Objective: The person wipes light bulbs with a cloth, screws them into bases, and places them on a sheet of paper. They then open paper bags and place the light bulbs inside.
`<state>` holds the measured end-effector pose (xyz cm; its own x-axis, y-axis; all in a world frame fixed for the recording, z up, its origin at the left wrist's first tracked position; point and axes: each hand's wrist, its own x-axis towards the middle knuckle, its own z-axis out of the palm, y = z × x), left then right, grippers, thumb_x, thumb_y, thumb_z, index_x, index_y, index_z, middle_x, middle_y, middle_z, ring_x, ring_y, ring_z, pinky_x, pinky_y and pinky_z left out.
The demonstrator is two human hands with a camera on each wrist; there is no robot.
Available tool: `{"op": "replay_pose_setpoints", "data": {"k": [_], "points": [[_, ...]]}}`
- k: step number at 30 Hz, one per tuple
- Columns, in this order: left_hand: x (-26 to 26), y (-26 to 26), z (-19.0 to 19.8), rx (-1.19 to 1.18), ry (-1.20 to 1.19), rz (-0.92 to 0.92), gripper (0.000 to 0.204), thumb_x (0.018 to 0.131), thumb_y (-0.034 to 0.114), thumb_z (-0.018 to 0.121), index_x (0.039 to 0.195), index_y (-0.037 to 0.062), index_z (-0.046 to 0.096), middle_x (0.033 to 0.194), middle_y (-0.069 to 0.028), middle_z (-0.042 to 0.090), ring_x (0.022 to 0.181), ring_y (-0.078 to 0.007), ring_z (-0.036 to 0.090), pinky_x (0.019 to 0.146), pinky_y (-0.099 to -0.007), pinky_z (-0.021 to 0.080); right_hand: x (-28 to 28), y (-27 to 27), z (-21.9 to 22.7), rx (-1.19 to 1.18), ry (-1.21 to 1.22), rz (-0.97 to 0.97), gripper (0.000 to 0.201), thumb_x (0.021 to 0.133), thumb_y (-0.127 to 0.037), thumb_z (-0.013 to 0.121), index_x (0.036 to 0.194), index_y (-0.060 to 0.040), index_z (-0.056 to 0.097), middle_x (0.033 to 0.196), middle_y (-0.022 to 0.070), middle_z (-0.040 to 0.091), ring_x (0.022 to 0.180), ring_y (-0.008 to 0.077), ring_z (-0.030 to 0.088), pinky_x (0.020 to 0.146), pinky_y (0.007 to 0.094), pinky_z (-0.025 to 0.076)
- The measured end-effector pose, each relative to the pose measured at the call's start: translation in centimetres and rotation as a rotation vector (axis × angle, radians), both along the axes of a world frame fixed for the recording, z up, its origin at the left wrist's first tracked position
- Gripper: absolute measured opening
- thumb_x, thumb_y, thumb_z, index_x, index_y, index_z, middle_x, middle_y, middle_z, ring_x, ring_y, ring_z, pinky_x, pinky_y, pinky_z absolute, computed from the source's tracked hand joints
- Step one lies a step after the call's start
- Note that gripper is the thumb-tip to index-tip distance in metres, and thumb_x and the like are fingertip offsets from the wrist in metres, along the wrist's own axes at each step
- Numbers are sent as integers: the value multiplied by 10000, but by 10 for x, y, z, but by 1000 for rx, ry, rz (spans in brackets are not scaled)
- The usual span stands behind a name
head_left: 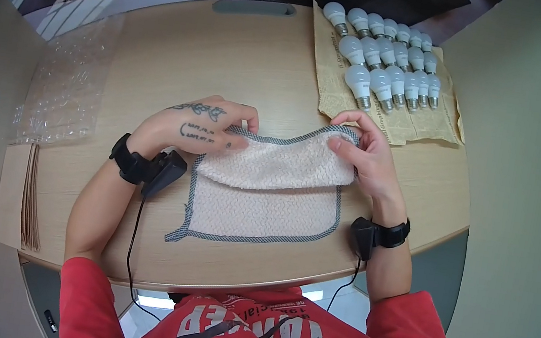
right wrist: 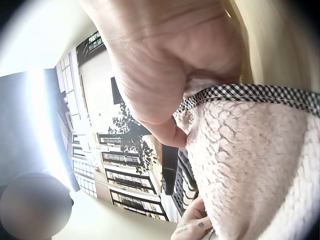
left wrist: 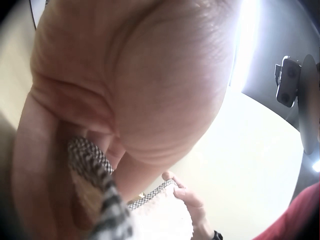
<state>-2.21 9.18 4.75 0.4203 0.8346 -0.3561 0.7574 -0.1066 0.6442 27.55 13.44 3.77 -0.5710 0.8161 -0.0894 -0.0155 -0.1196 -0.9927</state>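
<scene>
A cream fleecy cloth (head_left: 263,214) with a dark checked border lies on the table in front of the person, its far half lifted and bent over toward the near half. At its upper left corner the left hand (head_left: 203,126) pinches the edge, thumb on the near side. The right hand (head_left: 375,159) grips the upper right corner between thumb and fingers. In the right wrist view the right thumb (right wrist: 167,132) presses on the pile just below the checked edging (right wrist: 250,93). From the left wrist, the border (left wrist: 92,157) runs between the left fingers and thumb.
Several white light bulbs (head_left: 359,80) lie in rows on a printed brown paper sheet (head_left: 398,124) at the back right. Clear plastic packaging (head_left: 64,87) rests at the left, near a stack of folded brown paper (head_left: 15,192). Cables hang from both wrist cameras.
</scene>
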Motion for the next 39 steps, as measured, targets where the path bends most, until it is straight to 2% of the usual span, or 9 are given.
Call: {"op": "replay_pose_setpoints", "data": {"k": [3, 6, 12, 15, 20, 27, 31, 34, 39], "points": [[3, 0, 8, -51, -64, 7, 263, 937, 289, 607, 1127, 106, 615, 985, -164, 683, 1006, -314, 635, 879, -420, 468, 2, 2, 0, -2, 2, -18, 314, 870, 12, 680, 1160, -43, 573, 920, -5, 640, 791, 34, 592, 686, 177, 466], [4, -3, 5, -15, -221, -33, 254, 953, 266, 585, 1154, 111, 579, 942, -157, 689, 863, -272, 675, 763, -396, 516, 8, 6, 10, -36, -43, -30, 328, 863, 20, 679, 1168, -44, 575, 924, 16, 656, 783, 51, 615, 674, 190, 480], [23, -11, 8, -236, -305, 6, 264, 981, 198, 527, 1212, 71, 503, 865, -143, 685, 560, -169, 674, 452, -237, 534, 29, 11, 22, 48, -237, -74, 293, 851, -14, 692, 1128, -56, 604, 885, 27, 652, 763, 66, 605, 664, 205, 472], [28, -13, 8, -271, -313, -1, 286, 982, 155, 509, 1239, 36, 476, 856, -147, 676, 592, -170, 696, 465, -231, 560, 34, 5, 33, 205, -452, -127, 265, 837, -59, 701, 1090, -63, 624, 852, 22, 632, 756, 68, 567, 667, 214, 450], [41, -23, 5, -314, -360, 1, 343, 979, 184, 551, 1289, 67, 464, 929, -150, 690, 616, -179, 694, 470, -225, 559, 44, -5, 36, 436, -734, -185, 261, 804, -142, 712, 1046, -67, 650, 815, 40, 610, 760, 109, 547, 681, 264, 443], [68, -33, -9, -188, -513, -12, 445, 950, 215, 600, 1337, 72, 434, 950, -176, 678, 618, -189, 698, 505, -242, 558, 59, -14, 33, 569, -824, -279, 268, 787, -147, 709, 1034, -54, 659, 789, 103, 606, 740, 195, 574, 699, 322, 466], [73, -33, -22, 104, -482, -68, 409, 943, 238, 611, 1296, 60, 506, 1044, -163, 640, 749, -215, 689, 656, -294, 556, 66, -16, 36, 572, -903, -322, 268, 781, -136, 709, 1030, -52, 660, 762, 123, 602, 711, 224, 583, 681, 351, 472], [70, -34, -27, 257, -343, -123, 374, 941, 287, 615, 1234, 57, 577, 1056, -151, 623, 881, -228, 649, 746, -336, 527, 73, -12, 37, 617, -976, -317, 263, 777, -119, 708, 1022, -41, 656, 744, 132, 600, 695, 248, 589, 667, 372, 475], [65, -41, -26, 248, -306, -78, 358, 939, 323, 612, 1189, 67, 618, 1066, -140, 604, 921, -236, 617, 803, -351, 497, 68, -8, 35, 697, -1064, -330, 269, 776, -111, 717, 1018, -19, 645, 778, 142, 616, 739, 289, 613, 700, 399, 490]]}}
